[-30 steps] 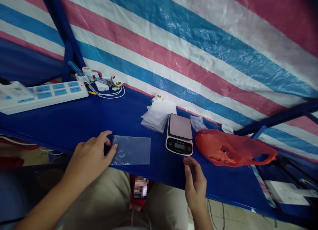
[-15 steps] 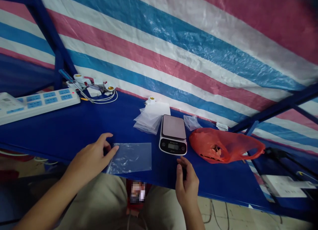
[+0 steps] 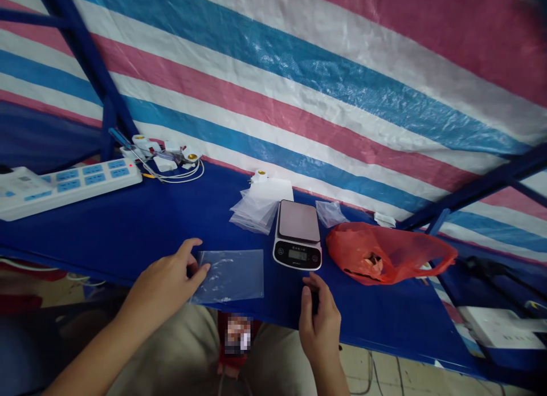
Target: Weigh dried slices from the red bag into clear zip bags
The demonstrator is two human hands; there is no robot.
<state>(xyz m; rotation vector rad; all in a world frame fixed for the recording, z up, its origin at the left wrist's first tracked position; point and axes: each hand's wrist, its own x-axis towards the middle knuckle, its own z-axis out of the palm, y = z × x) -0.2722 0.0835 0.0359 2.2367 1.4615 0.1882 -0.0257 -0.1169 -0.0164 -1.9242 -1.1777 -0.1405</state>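
A clear plastic bag [image 3: 231, 275] lies flat near the front edge of the blue table [image 3: 128, 225]. My left hand [image 3: 166, 282] rests beside it, thumb and fingertips touching its left edge. My right hand [image 3: 318, 316] hovers at the table's front edge just below a small digital scale [image 3: 298, 234], fingers loosely curled, holding nothing visible. The scale's platform is bare. A red plastic bag [image 3: 384, 252] with small items inside lies to the right of the scale.
A stack of clear bags [image 3: 256, 205] lies behind the scale. At the far left are a white power strip [image 3: 68, 182] and white lamp sockets with wires [image 3: 166, 154]. A striped tarp [image 3: 299, 88] backs the table. A white box [image 3: 499, 322] sits lower right.
My right hand has drifted left, to just below the scale. My left hand keeps touching the clear bag. The camera view shifted slightly.
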